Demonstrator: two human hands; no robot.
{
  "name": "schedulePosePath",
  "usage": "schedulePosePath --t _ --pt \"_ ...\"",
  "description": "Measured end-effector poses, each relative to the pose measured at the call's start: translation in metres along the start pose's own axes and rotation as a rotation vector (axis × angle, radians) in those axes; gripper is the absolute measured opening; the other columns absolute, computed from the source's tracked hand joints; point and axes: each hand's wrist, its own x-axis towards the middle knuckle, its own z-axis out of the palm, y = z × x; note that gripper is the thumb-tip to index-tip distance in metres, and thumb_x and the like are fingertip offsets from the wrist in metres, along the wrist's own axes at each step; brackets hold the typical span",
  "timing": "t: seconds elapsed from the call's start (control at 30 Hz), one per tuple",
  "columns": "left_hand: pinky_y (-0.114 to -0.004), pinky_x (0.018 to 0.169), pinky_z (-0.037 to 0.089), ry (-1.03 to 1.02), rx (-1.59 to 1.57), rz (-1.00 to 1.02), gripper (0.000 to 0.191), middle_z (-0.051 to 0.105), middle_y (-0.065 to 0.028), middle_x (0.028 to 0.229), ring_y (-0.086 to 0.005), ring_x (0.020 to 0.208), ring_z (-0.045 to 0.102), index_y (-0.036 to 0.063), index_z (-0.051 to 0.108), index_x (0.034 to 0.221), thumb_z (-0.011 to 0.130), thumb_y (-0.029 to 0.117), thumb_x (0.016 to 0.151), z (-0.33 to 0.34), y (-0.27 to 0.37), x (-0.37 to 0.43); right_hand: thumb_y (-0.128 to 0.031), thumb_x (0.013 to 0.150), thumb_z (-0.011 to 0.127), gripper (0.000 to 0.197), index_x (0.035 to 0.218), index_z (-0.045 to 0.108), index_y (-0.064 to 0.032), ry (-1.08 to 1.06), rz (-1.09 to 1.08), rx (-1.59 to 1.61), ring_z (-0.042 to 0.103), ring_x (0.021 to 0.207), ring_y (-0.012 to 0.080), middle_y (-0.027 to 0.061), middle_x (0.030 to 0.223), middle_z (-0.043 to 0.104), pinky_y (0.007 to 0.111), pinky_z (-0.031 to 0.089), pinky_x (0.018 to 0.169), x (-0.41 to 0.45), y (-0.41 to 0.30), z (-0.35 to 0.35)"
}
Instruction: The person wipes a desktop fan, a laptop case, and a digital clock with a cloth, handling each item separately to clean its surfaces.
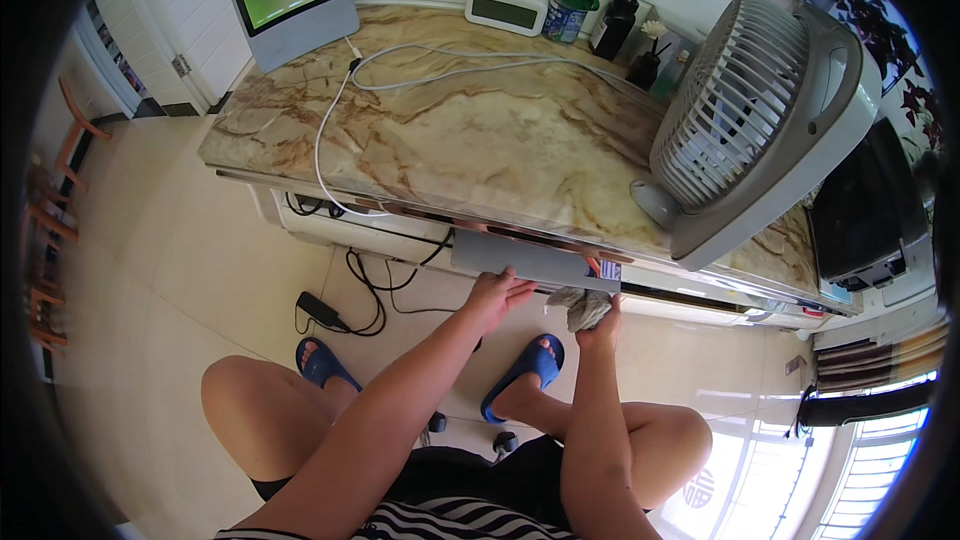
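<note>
A flat grey panel-like object, perhaps a closed laptop [517, 259], lies at the cabinet's front, partly under the marble-patterned top. Stickers show near its right end. My left hand [496, 298] touches its near edge, with the thumb on top and the fingers stretched out. In my right hand [600, 322] is a crumpled grey cloth [583, 307], pressed against the near right corner of the grey object. How much of my right fingers lies underneath is hidden.
On the marble-patterned countertop [487, 135] stand a smart display [300, 15], a white digital clock [506, 11], a green-lidded container [570, 9], a dark bottle [616, 22] and a box fan [750, 120]. A white cable [322, 127] hangs over the edge. A black power adapter [321, 310] lies on the floor.
</note>
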Motion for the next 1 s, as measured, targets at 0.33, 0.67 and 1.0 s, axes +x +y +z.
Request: schedulePosePath --t 0.33,0.67,1.0 --pt "-0.032 0.069 0.058 0.072 0.595 -0.02 0.043 0.07 -0.0124 0.089 -0.0206 0.078 0.07 0.0011 0.062 0.098 0.057 0.043 0.094 -0.032 0.039 0.003 -0.045 0.096 0.043 0.051 0.126 0.053 -0.0051 -0.2 0.158 -0.067 0.062 0.102 0.0321 0.0133 0.116 0.063 0.044 0.05 0.09 -0.014 0.018 -0.002" --pt "-0.027 0.057 0.053 0.471 0.335 -0.125 0.031 0.068 -0.0087 0.08 -0.0164 0.062 0.064 0.0009 0.065 0.09 0.055 0.03 0.095 -0.177 -0.036 -0.08 -0.034 0.088 0.058 0.044 0.113 0.06 0.0021 -0.276 0.299 -1.106 0.062 0.094 0.0297 0.0172 0.104 0.065 0.036 0.049 0.085 -0.015 0.118 -0.078" --pt "-0.031 0.056 0.049 0.69 0.641 -0.069 0.024 0.067 -0.0112 0.073 -0.0198 0.061 0.063 -0.001 0.069 0.087 0.064 0.022 0.082 -0.29 -0.05 -0.101 -0.018 0.08 0.068 0.078 0.147 0.028 -0.0123 -0.031 0.315 -1.246 0.063 0.083 0.0241 0.0137 0.1 0.062 0.039 0.053 0.068 -0.002 0.198 -0.058"
